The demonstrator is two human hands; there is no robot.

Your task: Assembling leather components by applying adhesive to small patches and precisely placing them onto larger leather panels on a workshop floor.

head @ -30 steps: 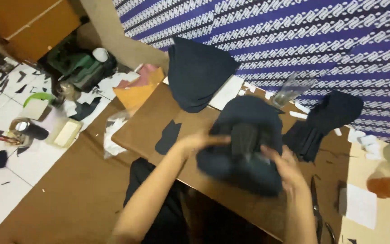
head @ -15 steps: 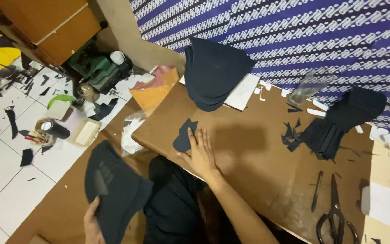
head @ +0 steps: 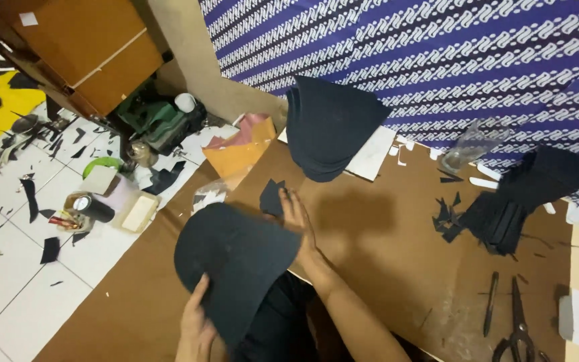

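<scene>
Plainly, head view only, set out line by line.

Left hand: the left hand [head: 198, 328] grips the lower edge of a large dark, curved-edged cut fabric panel [head: 232, 258], fingers curled closed on it.

Right hand: the right hand [head: 297, 221] lies palm-down with fingers spread, on the brown cardboard-covered work table [head: 383, 268], touching the panel's upper right edge.

Panel position: held up over the table's near left corner, tilted, partly over the person's lap.

Nearby: a small dark fabric offcut [head: 273, 198] just beside the right fingertips; a stack of dark curved panels [head: 330, 127] propped against the purple patterned cloth wall [head: 437, 60]; another dark fabric pile [head: 517, 198] at far right; black scissors [head: 517, 322] well apart.

Risk: my judgement is that a one-edge grip could let the limp panel sag, fold or slip to the littered tiled floor [head: 21, 268].
</scene>
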